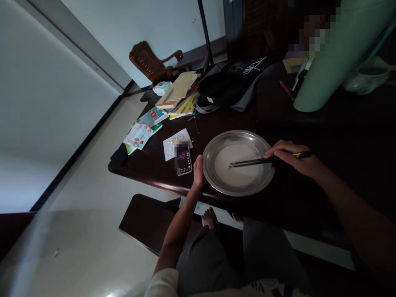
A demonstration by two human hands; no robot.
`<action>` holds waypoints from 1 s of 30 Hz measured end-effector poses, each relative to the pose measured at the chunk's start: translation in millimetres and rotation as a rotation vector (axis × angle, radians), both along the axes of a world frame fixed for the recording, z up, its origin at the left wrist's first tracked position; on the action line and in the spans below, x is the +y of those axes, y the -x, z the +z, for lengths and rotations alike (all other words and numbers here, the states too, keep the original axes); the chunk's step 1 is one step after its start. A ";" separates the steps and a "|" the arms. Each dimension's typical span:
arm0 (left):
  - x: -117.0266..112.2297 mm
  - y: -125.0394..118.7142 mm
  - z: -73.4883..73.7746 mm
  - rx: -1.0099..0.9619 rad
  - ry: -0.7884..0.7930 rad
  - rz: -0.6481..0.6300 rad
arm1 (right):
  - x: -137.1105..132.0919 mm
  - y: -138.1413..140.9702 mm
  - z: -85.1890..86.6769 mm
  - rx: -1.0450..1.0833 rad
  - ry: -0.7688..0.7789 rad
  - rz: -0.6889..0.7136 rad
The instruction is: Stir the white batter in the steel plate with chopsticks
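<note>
A round metal plate (pixel 216 145) with a pale layer in its middle lies on the dark wooden table (pixel 309 194). My right hand (pixel 291 157) is closed around a pair of dark chopsticks (pixel 253 162), whose tips rest in the pale layer. My left hand (pixel 198 171) presses against the plate's left rim, fingers curled along the edge. A phone (pixel 183 160) lies just left of that hand.
Papers, booklets (pixel 177 95) and a black bag (pixel 222 88) clutter the table's far end. A green cylinder (pixel 334 53) and a pale pot (pixel 366 76) stand at the right. Another person sits beyond the table. A wooden chair (pixel 151 62) stands by the wall; a bench (pixel 148 222) is under me.
</note>
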State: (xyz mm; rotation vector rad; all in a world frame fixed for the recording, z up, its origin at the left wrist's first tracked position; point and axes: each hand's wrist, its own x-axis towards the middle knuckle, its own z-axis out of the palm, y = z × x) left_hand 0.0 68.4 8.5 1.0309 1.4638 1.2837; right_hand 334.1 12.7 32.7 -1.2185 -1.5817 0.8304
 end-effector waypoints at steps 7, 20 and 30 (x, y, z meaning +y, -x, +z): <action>-0.6 -0.2 1.9 0.005 0.025 0.006 | 1.7 -3.4 -3.1 0.034 -0.015 -0.080; 2.0 2.6 -4.5 0.078 -0.010 0.014 | -0.4 -2.5 -1.5 -0.040 -0.038 0.008; 1.3 3.4 -3.6 0.055 0.023 0.009 | 0.7 -0.2 0.4 0.005 -0.037 -0.005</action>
